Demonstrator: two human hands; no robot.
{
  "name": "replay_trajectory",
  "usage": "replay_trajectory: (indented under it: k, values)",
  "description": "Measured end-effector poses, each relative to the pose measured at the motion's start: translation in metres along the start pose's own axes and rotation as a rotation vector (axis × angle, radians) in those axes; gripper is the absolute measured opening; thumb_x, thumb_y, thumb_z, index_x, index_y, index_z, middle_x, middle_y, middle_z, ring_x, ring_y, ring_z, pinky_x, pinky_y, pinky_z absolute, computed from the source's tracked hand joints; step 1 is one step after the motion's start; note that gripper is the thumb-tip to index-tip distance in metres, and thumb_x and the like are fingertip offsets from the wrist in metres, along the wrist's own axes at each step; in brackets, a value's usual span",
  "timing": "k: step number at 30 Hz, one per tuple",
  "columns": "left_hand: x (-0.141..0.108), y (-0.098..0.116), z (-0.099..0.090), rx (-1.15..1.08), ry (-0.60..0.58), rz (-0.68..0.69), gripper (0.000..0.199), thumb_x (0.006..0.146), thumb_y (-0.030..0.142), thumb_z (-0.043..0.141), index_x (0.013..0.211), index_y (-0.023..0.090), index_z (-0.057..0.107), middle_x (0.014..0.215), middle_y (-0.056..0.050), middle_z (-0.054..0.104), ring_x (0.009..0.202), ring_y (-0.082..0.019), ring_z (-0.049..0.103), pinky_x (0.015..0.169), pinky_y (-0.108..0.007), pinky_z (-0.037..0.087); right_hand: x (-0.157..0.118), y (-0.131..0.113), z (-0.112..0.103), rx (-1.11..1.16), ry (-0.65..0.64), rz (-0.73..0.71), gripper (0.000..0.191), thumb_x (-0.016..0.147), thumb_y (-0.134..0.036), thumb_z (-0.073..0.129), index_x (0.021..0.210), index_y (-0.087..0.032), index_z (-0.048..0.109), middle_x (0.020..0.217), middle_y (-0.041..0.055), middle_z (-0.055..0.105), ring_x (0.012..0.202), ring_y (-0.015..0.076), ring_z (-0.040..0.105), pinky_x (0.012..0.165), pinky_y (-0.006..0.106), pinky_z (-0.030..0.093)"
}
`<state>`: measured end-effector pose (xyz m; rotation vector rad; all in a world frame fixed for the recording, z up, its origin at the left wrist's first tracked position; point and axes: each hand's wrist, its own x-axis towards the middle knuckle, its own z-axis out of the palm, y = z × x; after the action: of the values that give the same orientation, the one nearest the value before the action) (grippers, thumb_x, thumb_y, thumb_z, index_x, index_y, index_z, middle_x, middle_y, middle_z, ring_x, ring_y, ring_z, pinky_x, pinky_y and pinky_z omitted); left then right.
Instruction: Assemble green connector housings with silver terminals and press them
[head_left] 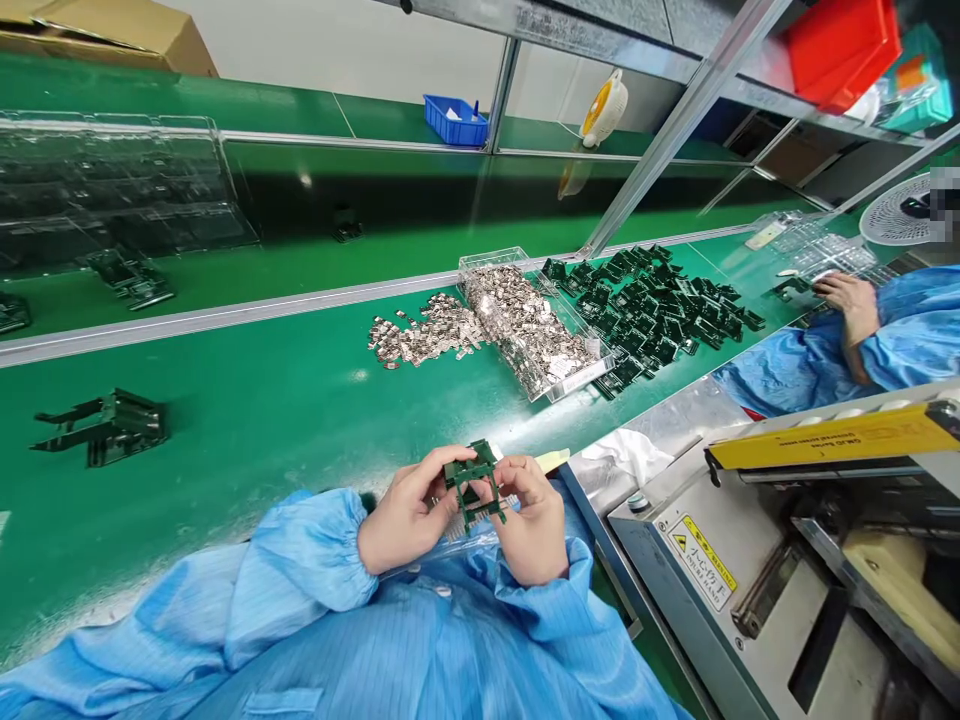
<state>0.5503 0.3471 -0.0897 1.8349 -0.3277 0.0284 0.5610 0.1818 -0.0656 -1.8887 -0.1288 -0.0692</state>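
**Two hands, one green frame, and a whole lot of spares**

So from my end of the head feed I've got exactly one green frame in the grip, near side, just right of the middle, right in front of the blue smock. My left hand pinches its left side between thumb and fingers, and my right hand pinches the right side the same way. Can't tell if the right fingertips have some small part in there too.

Rough count: one clear tray of metal pieces past the hands, one loose heap of metal pieces left of it, one big pile of dark frames on its right. Way too many to count in all three. One lone dark part sits on the near left of the green bench, and I count three more parts beyond the metal rail. Two fans: a yellow and white one far, a white one far right. Bins: one blue, one red, one teal. A co-worker's hand is over on the right, by some clear trays.

Writing: the machine on the near right has a sticker reading "WARNING" and "INJURE HAND", plus Chinese characters. Its yellow bar says "Series"; I won't swear to the rest. The clear tray's white label is too small to read.
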Motion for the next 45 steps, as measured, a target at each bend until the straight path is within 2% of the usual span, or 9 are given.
replay_trajectory:
  k: [7, 15, 22, 27, 30, 32, 35, 40, 45]
  values:
    - [-0.004, 0.003, 0.006, -0.029, 0.078, -0.082, 0.029, 0.092, 0.030, 0.052, 0.120, 0.021, 0.051, 0.085, -0.001, 0.064, 0.062, -0.011, 0.055, 0.056, -0.021, 0.042, -0.006, 0.006, 0.011, 0.218, 0.058, 0.057, 0.007, 0.079, -0.024, 0.068, 0.073, -0.020, 0.068, 0.084, 0.0058, 0.060, 0.078, 0.0192, 0.059, 0.063, 0.028, 0.052]
    - [-0.011, 0.004, 0.011, -0.040, 0.120, -0.115, 0.034, 0.090, 0.030, 0.056, 0.122, 0.021, 0.049, 0.083, -0.001, 0.064, 0.060, -0.011, 0.056, 0.054, -0.020, 0.043, -0.013, 0.004, 0.023, 0.242, 0.164, 0.038, 0.010, 0.079, -0.027, 0.068, 0.074, -0.019, 0.067, 0.084, 0.0061, 0.061, 0.080, 0.0187, 0.060, 0.065, 0.027, 0.053]
    - [-0.018, 0.005, 0.015, -0.019, 0.139, -0.126, 0.031, 0.088, 0.026, 0.056, 0.119, 0.021, 0.051, 0.076, 0.002, 0.061, 0.056, -0.010, 0.054, 0.051, -0.020, 0.042, -0.027, 0.015, 0.033, 0.383, 0.227, 0.209, 0.022, 0.072, -0.037, 0.073, 0.071, -0.019, 0.060, 0.073, 0.0040, 0.063, 0.065, 0.0171, 0.059, 0.058, 0.028, 0.051]
    - [-0.023, 0.009, 0.016, 0.008, 0.109, -0.102, 0.032, 0.085, 0.023, 0.056, 0.116, 0.020, 0.054, 0.084, -0.001, 0.064, 0.063, -0.012, 0.059, 0.056, -0.021, 0.046, -0.038, 0.012, 0.036, 0.461, 0.262, 0.256, 0.023, 0.070, -0.037, 0.073, 0.070, -0.020, 0.058, 0.069, 0.0023, 0.064, 0.061, 0.0165, 0.058, 0.056, 0.027, 0.051]
    - [-0.025, 0.007, 0.017, -0.040, 0.011, -0.117, 0.033, 0.086, 0.026, 0.057, 0.118, 0.020, 0.052, 0.085, -0.001, 0.065, 0.064, -0.012, 0.059, 0.057, -0.021, 0.047, -0.046, 0.016, 0.032, 0.498, 0.290, 0.259, 0.022, 0.071, -0.036, 0.072, 0.071, -0.020, 0.057, 0.067, 0.0009, 0.062, 0.059, 0.0153, 0.057, 0.054, 0.026, 0.050]
    - [-0.022, 0.003, 0.017, -0.080, -0.039, -0.138, 0.035, 0.087, 0.029, 0.057, 0.120, 0.020, 0.051, 0.087, -0.002, 0.064, 0.066, -0.013, 0.060, 0.058, -0.022, 0.049, -0.053, 0.028, 0.025, 0.502, 0.361, 0.266, 0.021, 0.074, -0.038, 0.070, 0.077, -0.020, 0.059, 0.070, 0.0012, 0.062, 0.061, 0.0156, 0.058, 0.057, 0.027, 0.051]
    - [-0.007, -0.005, 0.018, -0.104, 0.036, -0.148, 0.037, 0.087, 0.031, 0.058, 0.121, 0.019, 0.050, 0.092, -0.004, 0.063, 0.075, -0.015, 0.063, 0.065, -0.024, 0.052, -0.065, 0.055, 0.013, 0.427, 0.504, 0.314, 0.029, 0.077, -0.046, 0.065, 0.084, -0.019, 0.060, 0.078, 0.0035, 0.064, 0.069, 0.0176, 0.060, 0.065, 0.031, 0.053]
    - [0.028, -0.022, 0.034, -0.101, 0.059, -0.046, 0.040, 0.085, 0.027, 0.058, 0.122, 0.019, 0.047, 0.106, -0.006, 0.062, 0.097, -0.018, 0.062, 0.086, -0.029, 0.051, -0.069, 0.090, 0.019, 0.339, 0.377, 0.336, 0.039, 0.073, -0.055, 0.068, 0.081, -0.017, 0.066, 0.070, 0.0043, 0.064, 0.064, 0.0184, 0.059, 0.057, 0.028, 0.048]
    - [0.037, -0.032, 0.048, -0.022, 0.041, 0.005, 0.041, 0.085, 0.022, 0.056, 0.126, 0.020, 0.047, 0.101, -0.005, 0.063, 0.090, -0.018, 0.063, 0.079, -0.028, 0.051, -0.049, 0.095, 0.039, 0.288, 0.401, 0.259, 0.045, 0.081, -0.062, 0.057, 0.067, -0.019, 0.056, 0.057, -0.0001, 0.054, 0.055, 0.0147, 0.049, 0.051, 0.025, 0.041]
